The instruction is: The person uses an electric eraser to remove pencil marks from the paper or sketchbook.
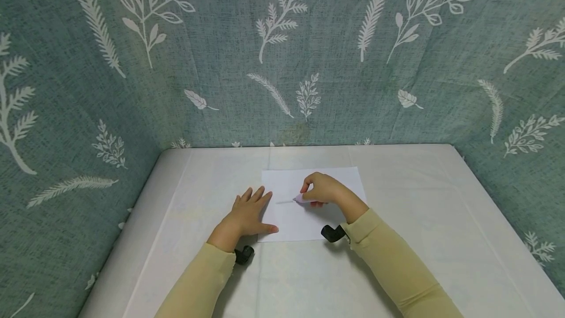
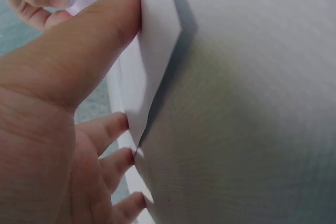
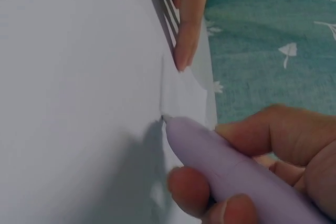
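Note:
A white sheet of paper (image 1: 287, 229) lies on the cloth-covered table. My left hand (image 1: 250, 214) rests spread at its left edge, the thumb (image 2: 97, 38) on the sheet near its lower left corner and the other fingers along the side. In the left wrist view that corner lifts a little. My right hand (image 1: 325, 188) grips a thick lilac pen-shaped tool (image 3: 220, 161) between thumb and fingers. Its thin tip meets the paper at the right end of a short, faint line (image 1: 284, 202), which runs left from the tip.
A white cloth (image 1: 212, 175) covers the table. Green leaf-patterned fabric (image 1: 220, 63) hangs behind it and at both sides. Dark wrist cameras sit under the left wrist (image 1: 244, 255) and the right wrist (image 1: 333, 233), low over the table.

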A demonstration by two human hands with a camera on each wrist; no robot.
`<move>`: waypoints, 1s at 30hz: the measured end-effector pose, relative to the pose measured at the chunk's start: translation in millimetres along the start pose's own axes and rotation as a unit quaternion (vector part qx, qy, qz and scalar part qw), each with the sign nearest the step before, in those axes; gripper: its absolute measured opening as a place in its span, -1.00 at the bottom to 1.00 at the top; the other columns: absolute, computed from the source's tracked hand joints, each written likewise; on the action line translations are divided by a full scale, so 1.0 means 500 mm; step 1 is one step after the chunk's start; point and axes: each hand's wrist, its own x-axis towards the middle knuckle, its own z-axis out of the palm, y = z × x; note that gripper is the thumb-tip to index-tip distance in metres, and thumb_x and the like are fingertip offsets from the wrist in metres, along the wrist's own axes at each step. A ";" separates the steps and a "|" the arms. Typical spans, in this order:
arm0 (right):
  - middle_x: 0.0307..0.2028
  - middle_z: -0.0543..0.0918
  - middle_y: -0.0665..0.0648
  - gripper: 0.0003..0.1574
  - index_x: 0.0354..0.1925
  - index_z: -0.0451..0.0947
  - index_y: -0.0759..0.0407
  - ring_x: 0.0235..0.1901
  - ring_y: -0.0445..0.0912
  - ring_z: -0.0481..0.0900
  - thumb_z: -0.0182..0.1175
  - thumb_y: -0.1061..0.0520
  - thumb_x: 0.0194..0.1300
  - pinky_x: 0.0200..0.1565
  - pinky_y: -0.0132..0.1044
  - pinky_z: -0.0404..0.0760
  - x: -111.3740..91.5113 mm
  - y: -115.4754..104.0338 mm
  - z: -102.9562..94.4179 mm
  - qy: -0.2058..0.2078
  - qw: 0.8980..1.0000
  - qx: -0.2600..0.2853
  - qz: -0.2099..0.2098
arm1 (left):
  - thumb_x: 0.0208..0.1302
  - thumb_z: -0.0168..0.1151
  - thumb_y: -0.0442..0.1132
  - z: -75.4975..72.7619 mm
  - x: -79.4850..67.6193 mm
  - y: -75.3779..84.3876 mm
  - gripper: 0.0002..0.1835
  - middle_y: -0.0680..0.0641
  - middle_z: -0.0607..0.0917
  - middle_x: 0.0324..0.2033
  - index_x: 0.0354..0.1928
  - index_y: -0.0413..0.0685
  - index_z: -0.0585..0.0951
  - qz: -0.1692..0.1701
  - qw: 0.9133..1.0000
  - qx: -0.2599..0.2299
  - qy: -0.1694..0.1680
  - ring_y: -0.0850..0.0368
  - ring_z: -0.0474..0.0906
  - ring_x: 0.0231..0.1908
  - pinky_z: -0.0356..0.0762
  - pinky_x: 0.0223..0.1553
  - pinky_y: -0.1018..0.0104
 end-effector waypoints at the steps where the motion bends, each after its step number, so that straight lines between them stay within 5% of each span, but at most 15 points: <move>1: -0.63 0.63 0.12 -0.91 -0.36 0.57 -0.01 -0.72 -0.09 0.49 0.27 0.05 0.13 -0.65 -0.30 0.42 0.000 -0.001 0.000 -0.004 1.000 -0.001 -0.001 | -0.15 0.27 0.39 0.000 0.000 0.000 0.09 -0.10 -0.01 0.42 0.42 0.11 0.11 -0.001 1.000 0.001 0.000 -0.24 -0.22 0.38 -0.22 0.27 -0.24; 30: -0.63 0.64 0.10 -0.92 -0.35 0.57 -0.03 -0.70 -0.08 0.51 0.26 0.05 0.13 -0.66 -0.31 0.37 0.002 -0.008 0.000 -0.002 1.000 -0.012 0.002 | -0.17 0.27 0.40 0.002 0.004 0.001 0.10 -0.10 0.00 0.41 0.41 0.12 0.12 -0.001 1.000 0.007 -0.001 -0.24 -0.21 0.38 -0.18 0.26 -0.25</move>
